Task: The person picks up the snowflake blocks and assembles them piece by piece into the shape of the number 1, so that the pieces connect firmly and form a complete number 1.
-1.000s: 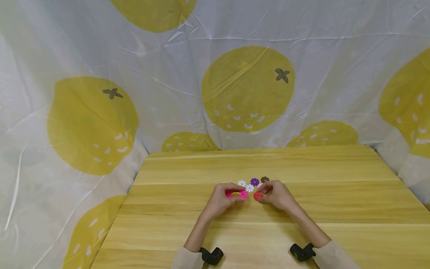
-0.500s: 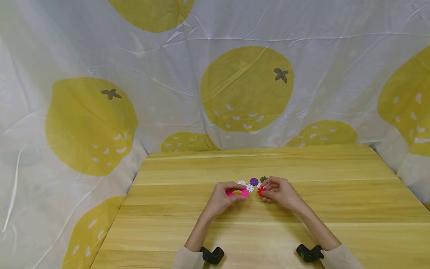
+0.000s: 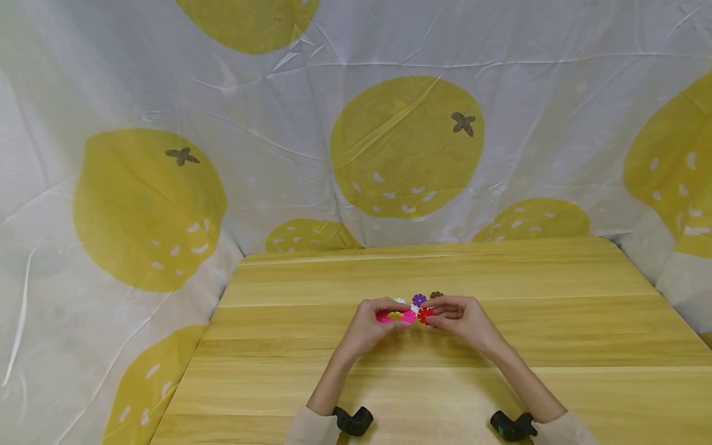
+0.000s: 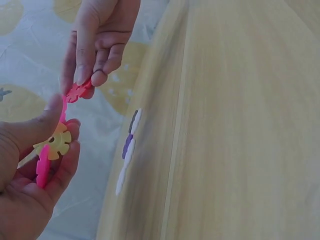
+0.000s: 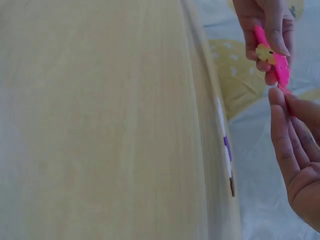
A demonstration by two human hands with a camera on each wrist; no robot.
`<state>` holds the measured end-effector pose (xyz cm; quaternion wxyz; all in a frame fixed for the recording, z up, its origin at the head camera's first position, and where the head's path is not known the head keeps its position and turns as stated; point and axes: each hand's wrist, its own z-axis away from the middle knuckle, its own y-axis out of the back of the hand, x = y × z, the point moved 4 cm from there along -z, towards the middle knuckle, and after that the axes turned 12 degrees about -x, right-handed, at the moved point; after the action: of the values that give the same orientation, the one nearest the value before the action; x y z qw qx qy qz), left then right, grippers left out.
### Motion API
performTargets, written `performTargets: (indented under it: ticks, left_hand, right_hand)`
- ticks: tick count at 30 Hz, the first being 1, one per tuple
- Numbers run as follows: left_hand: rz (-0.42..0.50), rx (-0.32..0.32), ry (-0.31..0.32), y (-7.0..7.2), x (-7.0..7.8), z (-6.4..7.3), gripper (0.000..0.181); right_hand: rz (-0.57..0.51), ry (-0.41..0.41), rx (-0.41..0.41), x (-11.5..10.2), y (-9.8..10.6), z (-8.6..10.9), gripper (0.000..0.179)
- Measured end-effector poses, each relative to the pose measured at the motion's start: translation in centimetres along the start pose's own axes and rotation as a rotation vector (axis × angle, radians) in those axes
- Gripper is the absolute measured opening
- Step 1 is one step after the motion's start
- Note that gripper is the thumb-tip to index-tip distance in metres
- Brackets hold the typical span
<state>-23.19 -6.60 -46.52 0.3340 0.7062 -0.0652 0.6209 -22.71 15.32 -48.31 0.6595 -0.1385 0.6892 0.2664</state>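
Observation:
My left hand (image 3: 374,322) holds a joined piece of notched plastic snowflake discs: a yellow disc (image 4: 61,142) between pink discs (image 4: 43,169). Thumb and fingers pinch it from both sides. Opposite, my right hand (image 3: 466,318) pinches a red snowflake disc (image 4: 77,92) by its edge between thumb and fingertips. The red disc's near edge meets the free pink disc's rim in the left wrist view. Both hands are raised above the table, and fingers hide part of the pink discs.
Behind the hands on the wooden table (image 3: 311,346) lie more discs: a purple disc (image 3: 419,299), a brown disc (image 3: 436,295) and white discs (image 3: 400,300). A lemon-print cloth (image 3: 278,154) hangs beyond the table's far edge.
My right hand first drew back to the right with the red disc, then returned left, bringing it up against the pink disc. My left hand has barely shifted.

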Motion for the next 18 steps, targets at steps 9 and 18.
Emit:
performTargets:
  ticks: [9, 18]
  left_hand:
    - [0.001, -0.002, -0.001, 0.04, -0.11, 0.03, 0.026]
    - [0.003, -0.005, 0.017, 0.04, -0.3, 0.09, 0.026]
  right_hand:
    - [-0.037, 0.051, -0.012, 0.04, -0.57, -0.13, 0.03]
    - [-0.047, 0.059, -0.002, -0.13, -0.76, -0.05, 0.031]
